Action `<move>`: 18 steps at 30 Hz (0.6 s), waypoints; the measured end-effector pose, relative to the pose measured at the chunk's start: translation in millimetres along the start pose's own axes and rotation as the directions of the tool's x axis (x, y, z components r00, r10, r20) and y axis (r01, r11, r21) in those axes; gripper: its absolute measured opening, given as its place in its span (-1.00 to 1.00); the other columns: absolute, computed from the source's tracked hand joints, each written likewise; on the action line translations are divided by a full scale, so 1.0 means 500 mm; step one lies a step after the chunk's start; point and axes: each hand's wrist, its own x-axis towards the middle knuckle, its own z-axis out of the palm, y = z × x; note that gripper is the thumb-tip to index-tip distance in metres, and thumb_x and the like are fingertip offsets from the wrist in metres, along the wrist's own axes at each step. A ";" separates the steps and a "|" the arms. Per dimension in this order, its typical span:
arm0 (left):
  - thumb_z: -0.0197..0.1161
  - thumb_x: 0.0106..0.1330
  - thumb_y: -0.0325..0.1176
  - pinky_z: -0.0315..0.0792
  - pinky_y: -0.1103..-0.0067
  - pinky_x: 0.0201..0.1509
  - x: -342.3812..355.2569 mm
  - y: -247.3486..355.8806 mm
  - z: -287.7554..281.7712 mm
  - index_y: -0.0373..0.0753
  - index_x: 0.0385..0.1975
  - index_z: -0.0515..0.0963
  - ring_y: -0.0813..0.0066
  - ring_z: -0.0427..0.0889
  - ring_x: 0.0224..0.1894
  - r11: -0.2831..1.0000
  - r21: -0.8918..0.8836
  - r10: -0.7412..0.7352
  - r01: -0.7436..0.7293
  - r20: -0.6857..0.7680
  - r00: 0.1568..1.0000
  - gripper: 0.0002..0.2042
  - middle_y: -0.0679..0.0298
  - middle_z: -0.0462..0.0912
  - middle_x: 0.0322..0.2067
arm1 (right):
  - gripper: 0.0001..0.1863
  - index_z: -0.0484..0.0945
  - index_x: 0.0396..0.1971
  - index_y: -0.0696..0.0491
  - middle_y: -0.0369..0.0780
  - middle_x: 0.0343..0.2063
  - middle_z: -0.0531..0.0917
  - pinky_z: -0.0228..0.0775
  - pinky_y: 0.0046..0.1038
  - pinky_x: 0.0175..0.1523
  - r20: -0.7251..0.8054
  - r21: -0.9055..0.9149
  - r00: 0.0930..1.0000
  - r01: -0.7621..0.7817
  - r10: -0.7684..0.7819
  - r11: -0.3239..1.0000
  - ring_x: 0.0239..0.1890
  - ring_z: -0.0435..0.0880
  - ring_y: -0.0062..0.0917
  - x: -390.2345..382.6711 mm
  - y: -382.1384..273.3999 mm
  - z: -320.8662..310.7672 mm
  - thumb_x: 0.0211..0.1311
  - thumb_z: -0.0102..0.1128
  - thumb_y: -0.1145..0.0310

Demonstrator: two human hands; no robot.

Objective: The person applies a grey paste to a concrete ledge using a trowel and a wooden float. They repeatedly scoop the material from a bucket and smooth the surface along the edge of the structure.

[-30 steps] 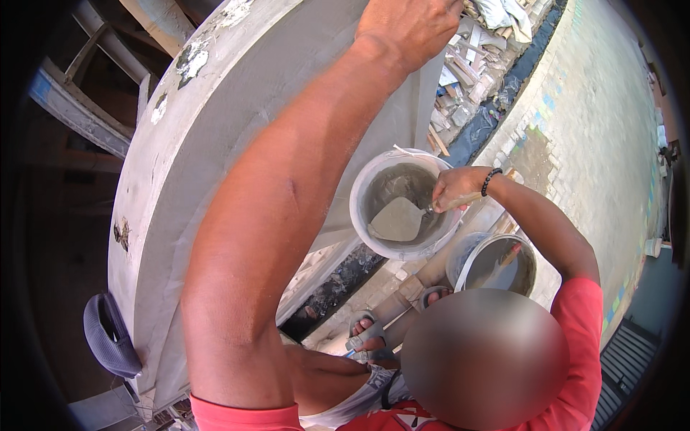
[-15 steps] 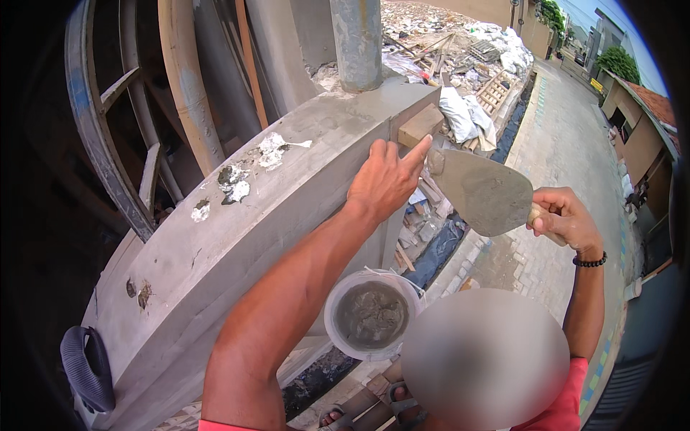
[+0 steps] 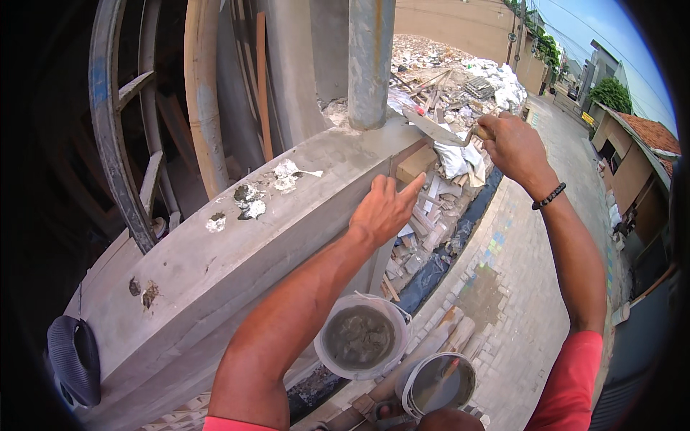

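Trowel in hand at the end of a grey concrete wall.
Seen from the head camera, the right hand (image 3: 514, 147), at upper right of centre, has its fingers closed around the handle of a trowel (image 3: 436, 131), the blade almost edge-on near the foot of a metal pipe (image 3: 369, 68); whether it touches the concrete cannot be told. At the frame's centre, the left hand (image 3: 386, 208) lies at the edge of the concrete wall (image 3: 241, 251), index finger extended to a wooden block (image 3: 415, 165) at the wall's end, the other fingers bent; whether they grip cannot be told. Below, a pale bucket (image 3: 402, 346) holds grey mortar, and a second bucket (image 3: 407, 388) stands at lower centre. Rubble (image 3: 460, 82) spreads at upper right.
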 end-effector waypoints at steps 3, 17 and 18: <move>0.11 0.31 -0.35 0.25 0.46 -0.18 -0.002 -0.002 0.001 -0.13 0.14 0.58 0.44 0.48 -0.25 1.000 0.006 -0.003 0.003 -0.006 1.000 -0.61 0.39 0.21 0.42 | -0.86 0.63 -0.28 0.07 -0.03 -0.35 0.64 0.54 -0.14 -0.09 -0.118 -0.023 0.992 0.044 -0.046 0.999 -0.23 0.70 -0.13 -0.002 -0.006 0.031 0.18 0.19 0.42; 0.11 0.31 -0.34 0.26 0.45 -0.16 -0.003 -0.002 0.002 -0.13 0.13 0.58 0.43 0.48 -0.23 1.000 -0.003 0.004 -0.004 -0.020 1.000 -0.62 0.39 0.21 0.42 | -0.86 0.63 -0.28 0.06 -0.05 -0.37 0.62 0.50 -0.14 -0.12 -0.005 -0.053 0.999 0.032 -0.032 0.998 -0.23 0.67 -0.13 -0.084 -0.002 -0.026 0.17 0.15 0.44; 0.12 0.30 -0.34 0.26 0.45 -0.16 -0.006 -0.004 0.004 -0.13 0.13 0.58 0.43 0.49 -0.23 1.000 -0.003 0.002 -0.002 -0.016 1.000 -0.61 0.39 0.21 0.42 | -0.84 0.63 -0.26 0.06 -0.05 -0.36 0.62 0.50 -0.13 -0.12 0.017 -0.026 1.000 0.017 -0.017 1.000 -0.23 0.66 -0.12 -0.094 0.004 -0.035 0.17 0.16 0.44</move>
